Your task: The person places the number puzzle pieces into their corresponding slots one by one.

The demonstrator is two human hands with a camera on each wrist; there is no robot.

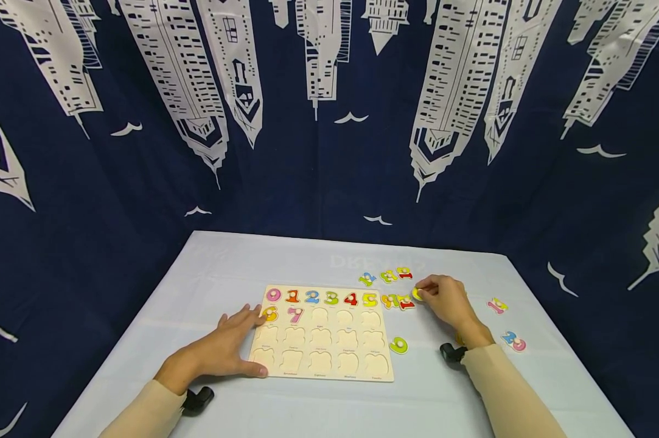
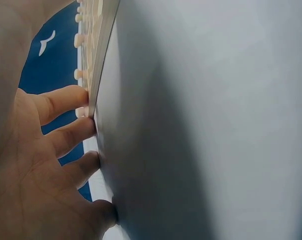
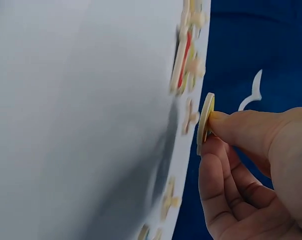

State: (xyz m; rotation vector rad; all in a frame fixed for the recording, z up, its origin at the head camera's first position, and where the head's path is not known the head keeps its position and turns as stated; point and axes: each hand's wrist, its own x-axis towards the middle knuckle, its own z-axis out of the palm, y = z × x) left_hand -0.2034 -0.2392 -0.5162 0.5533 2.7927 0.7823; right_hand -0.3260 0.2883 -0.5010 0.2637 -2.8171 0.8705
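1. Yellow puzzle piece [image 1: 417, 294]: held just above the white table [image 1: 307, 407], at two o'clock from the middle of the number board [image 1: 307, 322]; its numeral is hidden.
2. Right hand [image 1: 446, 301]: a narrow pinch, thumb and fingertips closed on the piece.
3. Left hand [image 1: 225, 344]: spread wide at the board's nine o'clock side, fingers touching its edge.
4. Handling: the piece looks thin, stiff and light, probably wood; a gentle pinch should do. Its painted face may be a little slippery.
5. Where to hold: other pieces carry pale knobs [image 3: 196, 66], likely the best grip; whether the fingers pinch one here, I cannot tell.
6. Green piece [image 1: 398, 345]: lies flat at three o'clock, just beside the board.
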